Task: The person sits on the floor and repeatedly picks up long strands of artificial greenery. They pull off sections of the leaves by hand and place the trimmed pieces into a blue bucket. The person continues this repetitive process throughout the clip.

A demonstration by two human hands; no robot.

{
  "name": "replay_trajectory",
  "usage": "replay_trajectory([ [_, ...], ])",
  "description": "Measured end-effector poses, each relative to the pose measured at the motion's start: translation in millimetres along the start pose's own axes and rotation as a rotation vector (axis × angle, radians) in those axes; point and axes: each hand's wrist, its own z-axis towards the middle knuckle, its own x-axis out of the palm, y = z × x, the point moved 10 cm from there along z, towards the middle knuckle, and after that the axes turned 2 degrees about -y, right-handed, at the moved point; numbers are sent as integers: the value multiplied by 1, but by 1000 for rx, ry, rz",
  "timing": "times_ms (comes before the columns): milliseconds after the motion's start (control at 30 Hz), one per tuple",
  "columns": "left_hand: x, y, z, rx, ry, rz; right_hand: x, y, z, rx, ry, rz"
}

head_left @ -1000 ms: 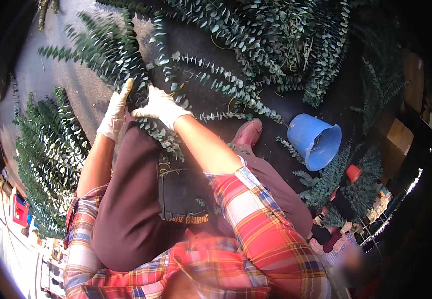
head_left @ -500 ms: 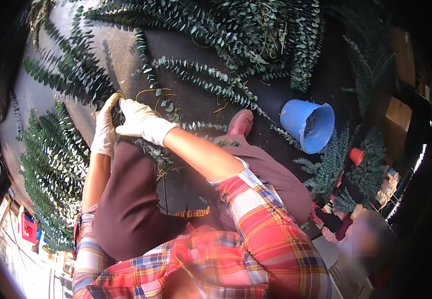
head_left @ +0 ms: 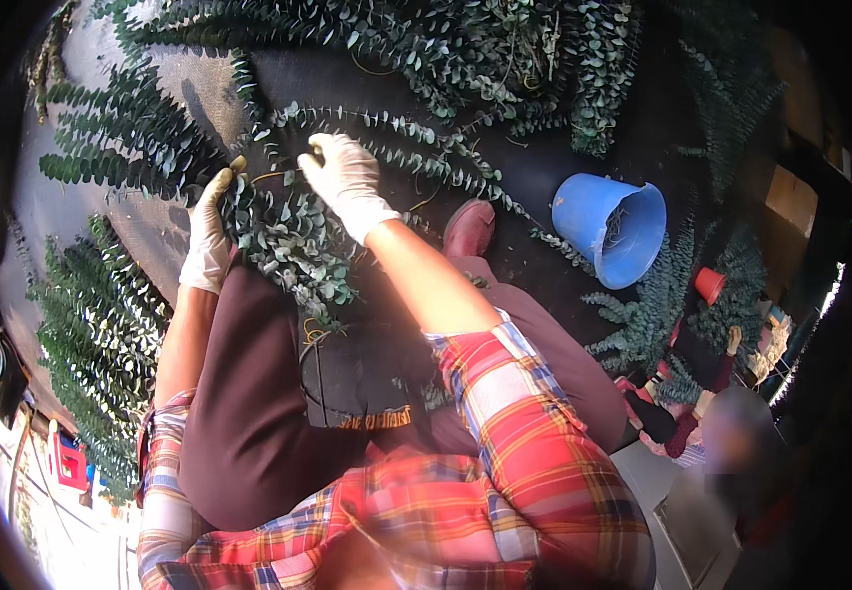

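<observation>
In a pale work glove, my left hand (head_left: 208,236) grips a bunch of eucalyptus stems (head_left: 136,138) above my left knee. The bunch's leafy tips fan out to the far left, and more round-leaved sprigs (head_left: 298,251) hang just right of that hand. My gloved right hand (head_left: 349,180) is raised to the right of the bunch, its fingers bent with a gap between thumb and forefinger. Nothing shows in it. Long loose eucalyptus branches (head_left: 396,152) lie on the dark ground sheet just beyond it.
A big eucalyptus heap (head_left: 514,59) lies at the far side. Another leafy pile (head_left: 101,324) is on the left. To the right are a tipped blue bucket (head_left: 575,221), a small red pot (head_left: 709,285) and cardboard (head_left: 790,211). A wire hoop (head_left: 310,379) lies between my legs. Another person sits at lower right.
My right hand has come away from my left hand and moved right, leaving the bunch in the left hand. The sprigs beside the left hand now show more fully.
</observation>
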Motion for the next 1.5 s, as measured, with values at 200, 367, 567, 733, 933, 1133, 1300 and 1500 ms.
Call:
replay_trajectory([
  [200, 11, 10, -19, -37, 4, -57, 69, -8, 4, 37, 263, -318],
  [367, 16, -16, -50, 71, 66, -35, 42, 29, -9, 3, 533, 108],
  [567, 76, -90, -86, 452, 152, 270, -77, 14, -1, 69, 626, 309],
  [733, 174, -163, -174, 929, 315, 447, -264, -1, -50, 26, 268, 890],
  [933, 255, -165, -224, 1053, 530, 470, -414, -22, -175, -208, -236, 782],
  [1133, 363, -79, -307, 1060, 821, 403, -464, -37, -272, -119, -362, 811],
  [1300, 428, 36, -385, 995, 992, 472, -488, -54, -334, -58, -432, 746],
  [1500, 430, 156, -398, 626, 1142, 575, -488, -70, -372, -50, -460, 906],
])
